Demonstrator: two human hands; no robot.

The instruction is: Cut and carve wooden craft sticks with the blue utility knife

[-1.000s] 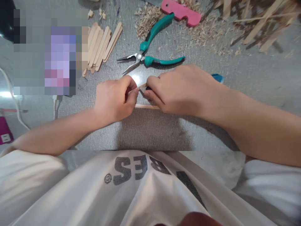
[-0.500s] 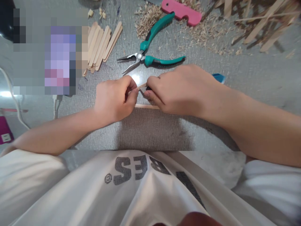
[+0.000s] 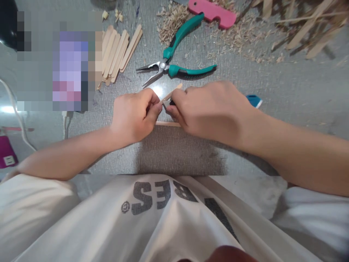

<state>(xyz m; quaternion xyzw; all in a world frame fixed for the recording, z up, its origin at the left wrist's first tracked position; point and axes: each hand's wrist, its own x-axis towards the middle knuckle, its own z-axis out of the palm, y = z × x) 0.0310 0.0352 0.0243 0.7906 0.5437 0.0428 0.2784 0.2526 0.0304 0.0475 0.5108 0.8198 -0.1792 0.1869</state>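
My left hand (image 3: 137, 113) is closed, pinching a thin wooden craft stick (image 3: 174, 91) between thumb and fingertips. The stick's free end slants up and to the right. My right hand (image 3: 205, 105) is wrapped round a utility knife, and its short blade (image 3: 166, 104) meets the stick right beside my left fingertips. Most of the knife's handle is hidden in the palm; a blue end piece (image 3: 254, 101) shows past the right wrist. Beneath both hands a second craft stick (image 3: 168, 124) lies flat on the table, its ends covered.
Green-handled needle-nose pliers (image 3: 163, 65) lie with jaws apart just beyond my hands. Behind them are wood shavings (image 3: 171, 25) and a pink tool handle (image 3: 212, 14). Craft sticks (image 3: 117, 51) are stacked at left, near a blurred phone-like object (image 3: 71, 65). More sticks (image 3: 308, 29) lie far right.
The held stick's free end now angles further upward and shows above my right fingers. My right hand has tilted slightly, and more of the blue end is visible.
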